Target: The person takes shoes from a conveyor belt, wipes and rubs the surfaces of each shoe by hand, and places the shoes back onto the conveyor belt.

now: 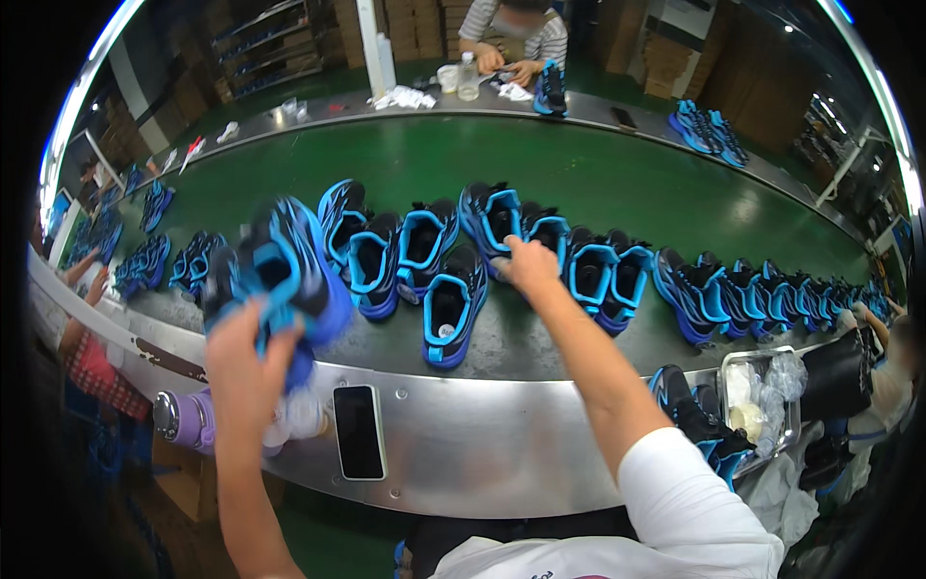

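Note:
My left hand (247,362) grips a black and blue sneaker (307,253) by its heel end, raised in front of me. Motion blurs it, and a second dark shoe (224,280) seems to be held beside it. With bent fingers, my right hand (531,262) holds the heel collar of another sneaker (487,205) standing on the green belt. Part of that shoe's heel is hidden by the fingers. Between my hands, a single sneaker (451,304) stands nearest me, heel toward me, with a pale round sticker inside. Several like it stand just behind, toes pointing away.
A phone (360,431) lies on the metal ledge (482,434) beside a purple bottle (189,421). A clear tray (762,396) of plastic bags and more shoes (699,420) sit at right. Sneakers line the belt (405,154) both ways. Across it, a person (511,43) works.

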### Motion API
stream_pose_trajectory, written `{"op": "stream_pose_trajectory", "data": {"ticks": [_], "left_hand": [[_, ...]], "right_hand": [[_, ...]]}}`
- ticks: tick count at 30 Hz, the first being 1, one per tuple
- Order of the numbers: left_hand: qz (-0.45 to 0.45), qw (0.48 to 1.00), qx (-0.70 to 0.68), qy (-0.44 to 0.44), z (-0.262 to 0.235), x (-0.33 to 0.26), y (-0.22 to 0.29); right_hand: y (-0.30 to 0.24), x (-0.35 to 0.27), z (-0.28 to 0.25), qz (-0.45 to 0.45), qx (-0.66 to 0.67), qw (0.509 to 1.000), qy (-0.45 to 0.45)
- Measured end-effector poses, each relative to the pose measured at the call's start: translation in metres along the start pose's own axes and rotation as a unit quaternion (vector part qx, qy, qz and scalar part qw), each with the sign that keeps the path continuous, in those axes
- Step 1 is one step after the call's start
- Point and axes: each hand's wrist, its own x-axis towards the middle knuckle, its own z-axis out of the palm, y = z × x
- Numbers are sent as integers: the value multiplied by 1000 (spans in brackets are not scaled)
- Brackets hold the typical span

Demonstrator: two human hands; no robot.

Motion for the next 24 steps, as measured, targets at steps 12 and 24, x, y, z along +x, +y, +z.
{"op": "stream_pose_trajectory", "data": {"ticks": [12,24], "left_hand": [[-91,938,312,-122,97,151,-223],[-182,907,352,-143,93,131,-255]], "right_hand": [[165,-18,-69,19,-183,983,-12],[119,-26,-94,-16,-200,980,2]]}}
